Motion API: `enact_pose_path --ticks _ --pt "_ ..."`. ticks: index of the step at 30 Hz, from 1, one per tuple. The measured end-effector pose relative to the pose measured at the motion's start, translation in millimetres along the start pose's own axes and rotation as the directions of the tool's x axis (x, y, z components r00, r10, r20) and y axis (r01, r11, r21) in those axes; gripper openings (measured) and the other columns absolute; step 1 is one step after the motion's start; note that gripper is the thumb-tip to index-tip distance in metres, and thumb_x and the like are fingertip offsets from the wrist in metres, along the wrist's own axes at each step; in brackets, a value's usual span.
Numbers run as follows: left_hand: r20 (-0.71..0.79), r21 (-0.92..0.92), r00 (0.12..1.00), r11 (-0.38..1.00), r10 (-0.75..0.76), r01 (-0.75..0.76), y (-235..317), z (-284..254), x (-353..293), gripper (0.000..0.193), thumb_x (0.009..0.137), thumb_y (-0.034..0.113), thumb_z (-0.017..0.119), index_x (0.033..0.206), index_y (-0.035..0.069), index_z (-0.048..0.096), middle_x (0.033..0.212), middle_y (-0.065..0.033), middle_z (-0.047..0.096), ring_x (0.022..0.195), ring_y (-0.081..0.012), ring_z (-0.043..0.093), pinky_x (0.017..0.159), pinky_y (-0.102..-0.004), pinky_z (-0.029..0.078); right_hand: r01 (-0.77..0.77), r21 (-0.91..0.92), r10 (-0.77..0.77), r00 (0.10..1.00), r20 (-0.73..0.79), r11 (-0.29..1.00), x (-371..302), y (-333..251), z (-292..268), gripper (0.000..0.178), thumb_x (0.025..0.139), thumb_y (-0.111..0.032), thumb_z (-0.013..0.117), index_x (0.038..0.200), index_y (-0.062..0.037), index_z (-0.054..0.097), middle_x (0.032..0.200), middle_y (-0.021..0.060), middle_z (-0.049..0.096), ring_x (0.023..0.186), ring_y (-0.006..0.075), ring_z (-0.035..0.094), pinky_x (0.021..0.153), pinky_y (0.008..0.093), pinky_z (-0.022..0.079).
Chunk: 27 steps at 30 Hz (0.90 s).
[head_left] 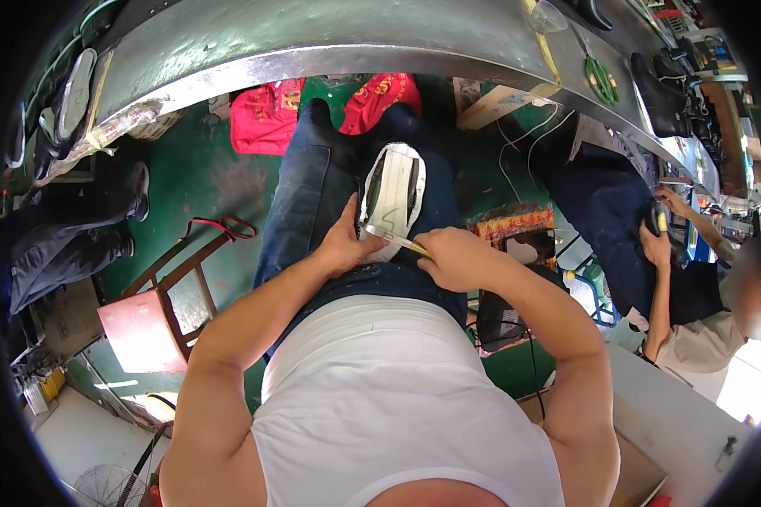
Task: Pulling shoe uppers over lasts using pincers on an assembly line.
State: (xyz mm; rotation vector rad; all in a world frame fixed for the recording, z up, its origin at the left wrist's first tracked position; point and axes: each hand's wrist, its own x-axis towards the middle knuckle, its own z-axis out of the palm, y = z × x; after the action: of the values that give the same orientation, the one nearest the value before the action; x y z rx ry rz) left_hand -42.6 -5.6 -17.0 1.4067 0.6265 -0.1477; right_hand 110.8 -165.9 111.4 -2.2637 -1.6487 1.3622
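Observation:
A shoe [392, 190] lies sole side up on my lap, its underside pale with a white band round the edge and dark strips inside it. My left hand [345, 245] grips the near left side of the shoe, thumb across its near end. In my right hand [457, 258] is a small hand tool [385, 233] with a flat metal end and a pale handle. The metal end reaches over the near end of the shoe, beside my left thumb. Whether it touches the shoe I cannot tell.
A metal-edged bench [313, 63] runs across ahead of my knees. Red bags [265, 117] lie on the green floor beneath it. To the left stands a wooden stool [148, 329]. At right, a co-worker [693, 338] holds a dark shoe [656, 217]. Boots [658, 97] stand on the bench.

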Motion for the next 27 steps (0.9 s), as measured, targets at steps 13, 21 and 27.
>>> enact_pose_path --ticks 13,21,27 --pt "-0.054 0.226 0.997 0.972 -0.050 0.061 12.5 10.4 -11.0 0.115 0.079 0.029 0.079 0.149 -0.014 -0.001 0.146 -0.0342 0.038 0.138 -0.0346 0.041 0.113 -0.0331 0.031 -0.019 -0.206 0.055 0.983 0.173 0.978 8.2 -29.1 -54.1 0.014 0.070 -0.001 0.065 0.081 0.0080 0.067 0.087 0.0253 0.063 0.081 0.0360 0.065 0.072 0.0413 0.056" --pt "-0.047 0.260 0.996 0.962 -0.076 0.086 20.5 11.9 -8.9 0.113 0.080 0.030 0.078 0.148 -0.017 0.001 0.150 -0.0362 0.030 0.141 -0.0365 0.035 0.116 -0.0335 0.028 -0.067 -0.456 -0.090 0.945 -0.314 0.887 -0.2 -6.1 -3.2 0.033 0.070 0.000 0.061 0.097 0.0177 0.057 0.095 0.0283 0.060 0.087 0.0410 0.061 0.078 0.0430 0.053" --pt "-0.023 0.305 1.000 0.952 -0.014 0.021 10.4 15.5 -9.9 0.111 0.082 0.027 0.075 0.148 -0.016 -0.004 0.156 -0.0369 0.009 0.149 -0.0376 0.015 0.120 -0.0333 0.017 -0.168 -0.253 0.221 0.954 0.200 0.953 27.2 -10.6 -48.6 0.018 0.071 -0.002 0.064 0.087 -0.0009 0.073 0.090 0.0186 0.071 0.086 0.0311 0.072 0.069 0.0425 0.056"
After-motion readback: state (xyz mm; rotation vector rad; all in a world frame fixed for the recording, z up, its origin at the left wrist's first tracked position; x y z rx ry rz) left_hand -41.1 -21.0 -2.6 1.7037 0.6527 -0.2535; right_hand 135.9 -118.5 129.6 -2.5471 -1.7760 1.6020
